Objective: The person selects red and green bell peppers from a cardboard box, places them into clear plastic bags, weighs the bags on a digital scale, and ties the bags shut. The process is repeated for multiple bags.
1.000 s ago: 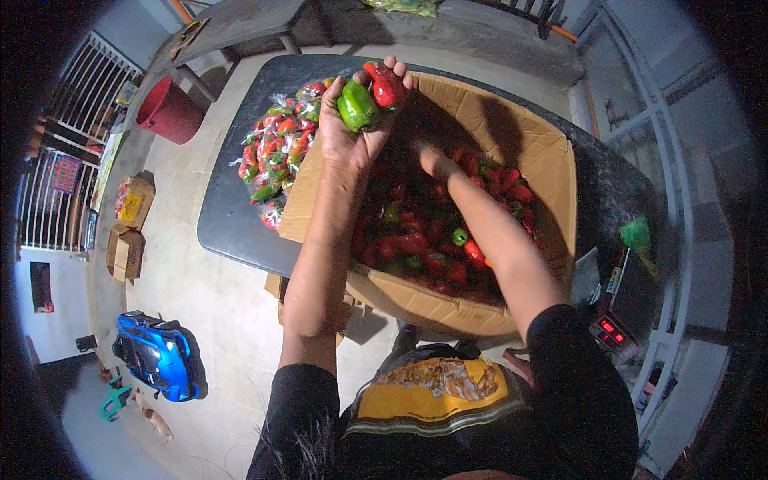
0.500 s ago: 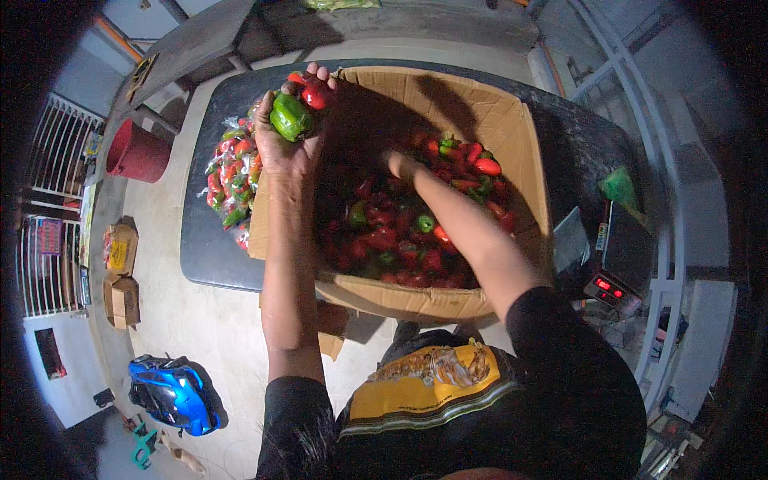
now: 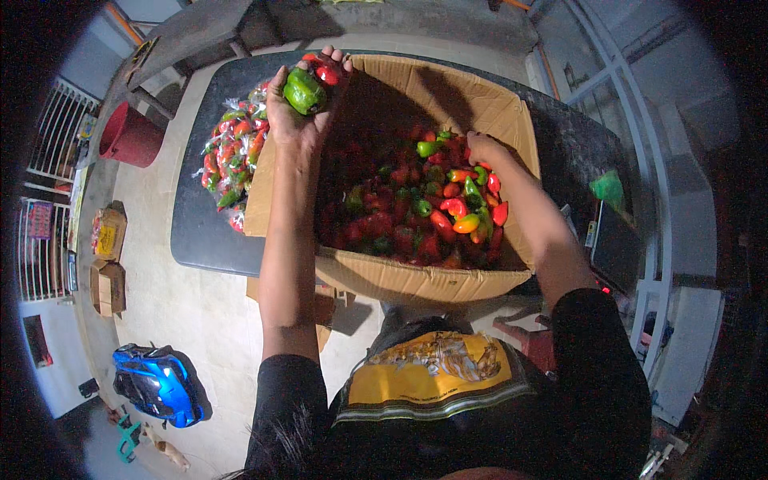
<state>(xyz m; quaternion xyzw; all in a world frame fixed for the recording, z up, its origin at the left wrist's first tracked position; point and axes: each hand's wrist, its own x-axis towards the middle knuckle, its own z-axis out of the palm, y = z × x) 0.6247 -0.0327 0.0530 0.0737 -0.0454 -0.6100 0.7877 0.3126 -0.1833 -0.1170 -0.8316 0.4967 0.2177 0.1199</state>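
Observation:
On the upturned palm of my left hand (image 3: 298,120) rest a green pepper (image 3: 305,92) and a red pepper (image 3: 326,74), with the fingers curled up behind them. The hand is raised over the left rim of a large open cardboard box (image 3: 432,282). Inside, a deep heap of red, green and orange peppers (image 3: 442,224) lies partly in shadow. My right hand (image 3: 486,150) reaches into the heap by the box's right side, touching peppers there. Its fingertips are hidden, so its grip cannot be made out.
Clear bags of peppers (image 3: 232,156) lie on the dark table (image 3: 212,248), left of the box. A green plastic bag (image 3: 608,189) is at the right. Around the floor are a red bucket (image 3: 130,136), a blue bag-like object (image 3: 164,386) and a small carton (image 3: 108,288).
My right hand has moved right, from the box's shadowed middle to its right side. My left hand, still holding the same two peppers, has shifted slightly up and right in the view.

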